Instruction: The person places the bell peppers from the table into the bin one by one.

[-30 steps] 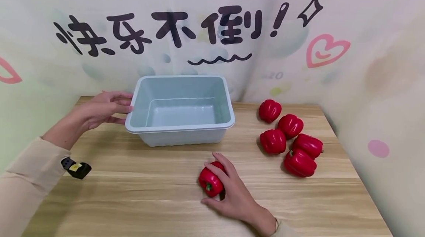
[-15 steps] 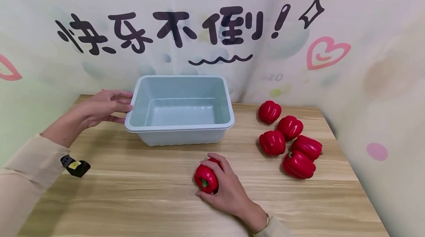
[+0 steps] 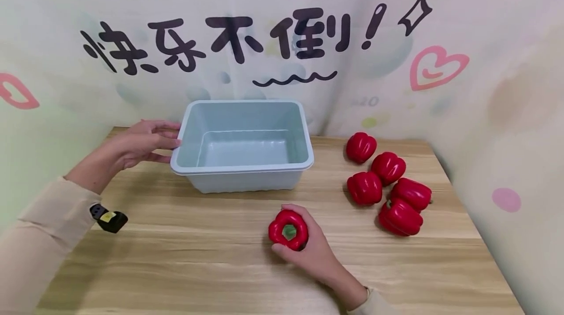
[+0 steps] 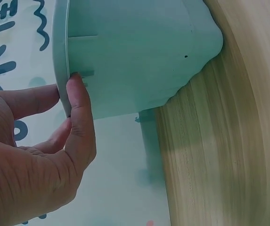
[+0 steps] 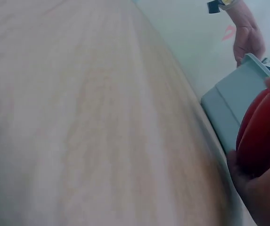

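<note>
My right hand (image 3: 315, 251) grips a red bell pepper (image 3: 275, 230) in front of the light blue plastic bin, its green stem end turned up toward the head view. In the right wrist view the same pepper (image 5: 266, 132) sits between thumb and fingers at the right edge. At the bin's left side, my left hand (image 3: 141, 146) pinches the rim. The left wrist view shows the thumb on one face of the bin's rim (image 4: 61, 56) and fingers on the other. The bin (image 3: 242, 180) stands upright at the back of the table with nothing inside.
Several more red bell peppers (image 3: 364, 188) lie grouped at the right of the wooden table (image 3: 198, 256). A printed cloth (image 3: 238, 80) hangs right behind the bin. The left sleeve carries a small black device (image 3: 110, 220).
My right hand has closed round the bell pepper and tipped it, so its stem end now faces up. The left hand stays at the bin's rim.
</note>
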Motion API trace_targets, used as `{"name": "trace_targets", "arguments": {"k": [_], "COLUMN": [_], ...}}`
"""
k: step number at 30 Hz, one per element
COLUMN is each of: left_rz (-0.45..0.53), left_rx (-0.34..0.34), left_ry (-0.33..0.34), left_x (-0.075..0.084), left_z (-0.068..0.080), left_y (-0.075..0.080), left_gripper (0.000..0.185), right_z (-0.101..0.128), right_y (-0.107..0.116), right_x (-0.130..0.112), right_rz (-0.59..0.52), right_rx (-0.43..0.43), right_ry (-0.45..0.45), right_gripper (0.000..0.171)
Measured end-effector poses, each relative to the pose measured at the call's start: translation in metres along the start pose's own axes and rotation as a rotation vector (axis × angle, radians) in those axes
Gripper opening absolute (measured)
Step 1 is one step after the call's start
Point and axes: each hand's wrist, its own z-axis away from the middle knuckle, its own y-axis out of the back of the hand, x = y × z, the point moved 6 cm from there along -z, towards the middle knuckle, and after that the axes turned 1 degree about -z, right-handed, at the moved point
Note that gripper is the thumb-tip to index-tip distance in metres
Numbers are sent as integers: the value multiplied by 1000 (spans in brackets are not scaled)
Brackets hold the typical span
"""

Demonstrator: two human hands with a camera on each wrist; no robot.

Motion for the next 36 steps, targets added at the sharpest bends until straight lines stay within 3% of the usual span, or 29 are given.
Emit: {"name": "trace_targets", "arguments": {"k": [2,5,13,29,36], "left_rz": [9,15,28,9,-1], "left_rx": [-1,5,-10,-16,-15], "left_ry": [-2,-11,-3,-1,0], "left_x": [-1,-2,-7,-5,-3], "left_z": [-1,-1,-2,0,0], "left_y": [0,3,0,1,1], "left_gripper": [74,73,75,74,75], "right_z": [1,3,14,27,21], "right_y": [6,14,51,97,126], "right_x": [-1,-8,-28,-56,-79], "right_rz": [-76,-110,-7,30,68], "right_rx": [2,-2,31,55,114], "right_ry": [-64,-68,-12,-38,-12], "right_gripper": [79,77,70,73,74]}}
